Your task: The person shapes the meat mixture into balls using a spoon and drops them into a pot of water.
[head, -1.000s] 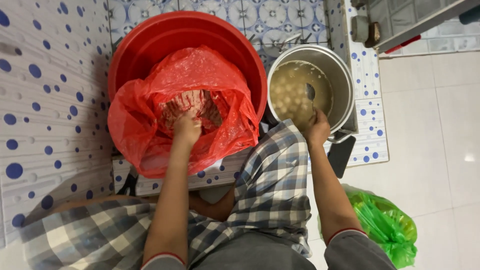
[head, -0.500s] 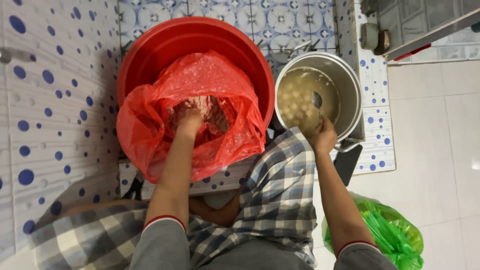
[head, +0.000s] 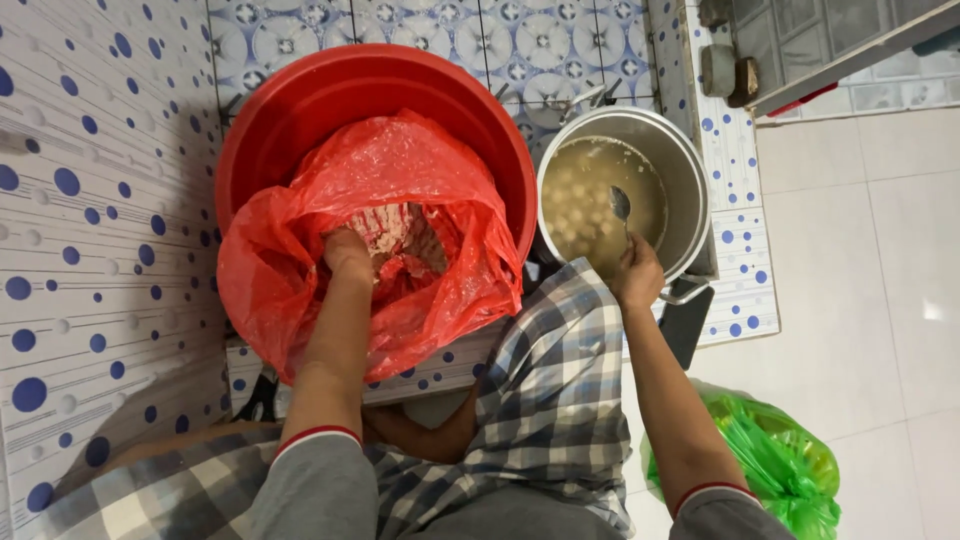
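Your left hand (head: pixel 348 252) is buried in the minced meat (head: pixel 405 240) inside the red bag (head: pixel 300 260), grip unclear; your right hand (head: pixel 636 275) pinches a spoon (head: pixel 621 208) over the steel pot (head: pixel 690 190).

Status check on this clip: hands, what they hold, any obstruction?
Left hand buried in pinkish paste inside red plastic bag. Right hand holds metal spoon over steel pot. No obstruction.

I saw bright, even daylight, a glare spot on the floor tile (head: pixel 932 310), a soft shadow across the dotted wall (head: pixel 90 300), and sharp focus throughout.
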